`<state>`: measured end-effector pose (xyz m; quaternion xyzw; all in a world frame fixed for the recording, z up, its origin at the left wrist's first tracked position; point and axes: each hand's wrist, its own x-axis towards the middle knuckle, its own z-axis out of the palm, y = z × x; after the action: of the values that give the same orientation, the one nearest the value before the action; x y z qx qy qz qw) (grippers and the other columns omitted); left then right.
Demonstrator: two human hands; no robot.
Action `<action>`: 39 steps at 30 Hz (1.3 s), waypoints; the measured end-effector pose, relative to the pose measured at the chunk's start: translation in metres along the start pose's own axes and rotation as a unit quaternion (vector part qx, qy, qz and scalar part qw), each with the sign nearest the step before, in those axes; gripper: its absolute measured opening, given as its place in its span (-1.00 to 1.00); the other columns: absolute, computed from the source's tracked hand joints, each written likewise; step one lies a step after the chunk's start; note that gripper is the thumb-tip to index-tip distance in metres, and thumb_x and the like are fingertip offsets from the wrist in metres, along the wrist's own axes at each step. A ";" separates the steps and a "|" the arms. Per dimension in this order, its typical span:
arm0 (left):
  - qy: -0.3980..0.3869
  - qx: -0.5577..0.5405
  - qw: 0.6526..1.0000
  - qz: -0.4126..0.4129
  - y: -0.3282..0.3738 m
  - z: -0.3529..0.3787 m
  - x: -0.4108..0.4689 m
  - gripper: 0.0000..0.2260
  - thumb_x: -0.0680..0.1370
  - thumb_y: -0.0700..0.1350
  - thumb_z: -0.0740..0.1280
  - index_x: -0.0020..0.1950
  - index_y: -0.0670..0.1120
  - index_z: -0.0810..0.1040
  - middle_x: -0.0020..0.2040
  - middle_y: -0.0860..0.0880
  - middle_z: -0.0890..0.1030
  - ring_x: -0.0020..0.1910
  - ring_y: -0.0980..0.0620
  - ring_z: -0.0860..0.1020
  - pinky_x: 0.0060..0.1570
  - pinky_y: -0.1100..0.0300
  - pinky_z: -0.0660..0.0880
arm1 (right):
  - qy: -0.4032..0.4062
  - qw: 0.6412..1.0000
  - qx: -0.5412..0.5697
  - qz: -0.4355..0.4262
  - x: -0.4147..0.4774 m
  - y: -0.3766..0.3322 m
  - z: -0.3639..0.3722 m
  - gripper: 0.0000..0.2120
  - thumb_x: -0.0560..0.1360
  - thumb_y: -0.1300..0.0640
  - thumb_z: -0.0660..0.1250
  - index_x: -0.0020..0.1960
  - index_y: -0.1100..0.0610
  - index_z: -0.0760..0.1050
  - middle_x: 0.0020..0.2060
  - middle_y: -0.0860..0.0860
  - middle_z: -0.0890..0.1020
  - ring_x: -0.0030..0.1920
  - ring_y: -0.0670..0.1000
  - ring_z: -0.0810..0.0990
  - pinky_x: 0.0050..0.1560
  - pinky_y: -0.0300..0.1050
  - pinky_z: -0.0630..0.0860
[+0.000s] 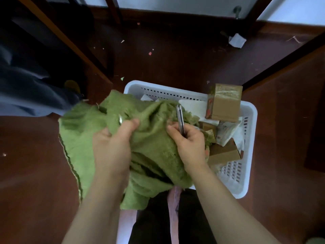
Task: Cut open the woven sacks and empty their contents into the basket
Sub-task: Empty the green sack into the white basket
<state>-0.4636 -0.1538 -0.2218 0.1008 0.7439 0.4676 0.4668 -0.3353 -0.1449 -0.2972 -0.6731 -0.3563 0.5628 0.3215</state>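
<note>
A crumpled green woven sack (pixel 154 148) lies bunched over the left half of a white perforated plastic basket (pixel 249 124) on the floor. My left hand (pixel 114 143) grips a fold of the sack at its upper left. My right hand (pixel 189 141) holds a pair of scissors (pixel 180 118), blades together and pointing away from me, while its fingers press into the fabric. In the basket's right half lie several cardboard boxes (pixel 224 103) and white wrapped parcels (pixel 226 131).
The floor is dark red-brown, littered with small paper scraps. A crumpled white paper (pixel 236 40) lies at the back right. Dark wooden furniture legs (pixel 66 39) stand left and right. Dark blue cloth (pixel 29 81) lies at the left. My legs show at the bottom.
</note>
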 end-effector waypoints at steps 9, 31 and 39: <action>-0.069 0.163 0.981 -0.084 -0.086 0.008 0.002 -0.84 0.46 -0.18 0.40 -0.33 -0.10 0.61 -0.35 -0.01 0.65 -0.26 0.00 0.63 -0.19 0.17 0.56 | 0.177 0.976 -0.103 0.070 0.019 0.024 -0.037 -0.69 0.49 0.13 0.35 -0.41 0.07 0.39 -0.51 0.00 0.40 -0.41 -0.01 0.36 -0.34 -0.12 0.29; 0.052 0.232 0.945 -0.226 -0.098 -0.007 0.144 0.02 0.04 0.30 0.60 0.31 -0.24 0.40 0.15 -0.16 0.54 0.10 -0.24 0.55 0.13 -0.14 0.52 | -0.014 0.978 0.007 0.208 -0.006 0.046 -0.002 -0.90 0.32 0.44 0.44 -0.20 0.33 0.57 -0.29 0.16 0.65 -0.24 0.13 0.63 -0.19 0.06 0.62; 0.110 0.149 0.948 -0.259 -0.089 -0.043 0.100 -0.70 0.46 -0.36 0.36 0.19 -0.30 0.47 0.01 -0.23 0.55 -0.03 -0.20 0.55 0.03 -0.11 0.54 | -0.004 0.972 0.009 0.235 0.001 0.040 -0.006 -0.62 0.37 -0.09 0.49 0.03 0.15 0.56 -0.34 -0.06 0.54 -0.40 -0.08 0.49 -0.40 -0.18 0.48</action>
<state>-0.5266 -0.1692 -0.3464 -0.0788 0.8523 0.2230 0.4666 -0.3250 -0.1655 -0.3303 -0.7330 -0.1846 0.6280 0.1850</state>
